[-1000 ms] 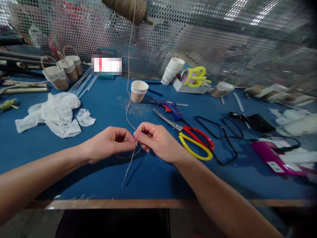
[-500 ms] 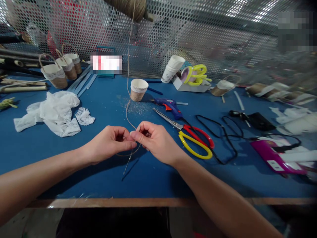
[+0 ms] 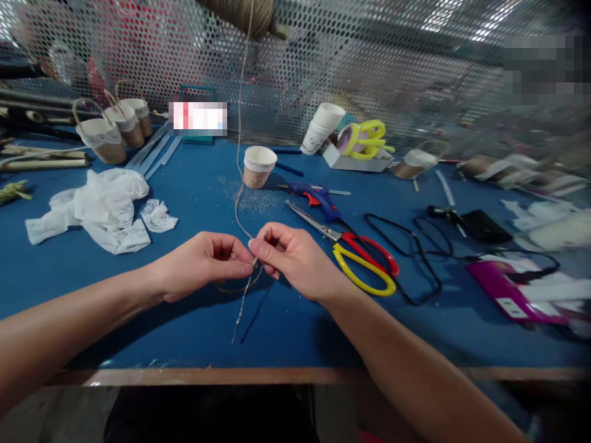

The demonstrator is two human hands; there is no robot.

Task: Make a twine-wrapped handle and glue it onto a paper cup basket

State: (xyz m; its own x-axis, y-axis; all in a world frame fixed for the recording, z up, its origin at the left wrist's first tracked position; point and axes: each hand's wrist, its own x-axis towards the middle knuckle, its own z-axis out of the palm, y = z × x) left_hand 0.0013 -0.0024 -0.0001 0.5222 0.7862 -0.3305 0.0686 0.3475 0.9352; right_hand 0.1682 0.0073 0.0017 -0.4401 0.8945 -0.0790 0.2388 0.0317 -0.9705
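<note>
My left hand (image 3: 201,264) and my right hand (image 3: 293,258) meet fingertip to fingertip above the blue table (image 3: 286,332). Both pinch the same thin twisted wire (image 3: 241,311), whose free end hangs down toward the table edge. A brown twine strand (image 3: 239,154) runs from my fingers up to a twine spool (image 3: 244,15) hanging at the top. A loop of the twine lies under my hands.
Red and yellow scissors (image 3: 360,261) lie just right of my right hand, beside a blue glue gun (image 3: 318,198) and a black cable (image 3: 410,258). A lace-trimmed paper cup (image 3: 258,166), stacked cups (image 3: 323,126), small baskets (image 3: 99,138), white lace scraps (image 3: 96,209) and a magenta box (image 3: 512,292) stand around. Perforated metal screen behind.
My hands stay pinched together at the same spot. The hanging wire end has swung slightly and now reaches a little lower than half a second ago.
</note>
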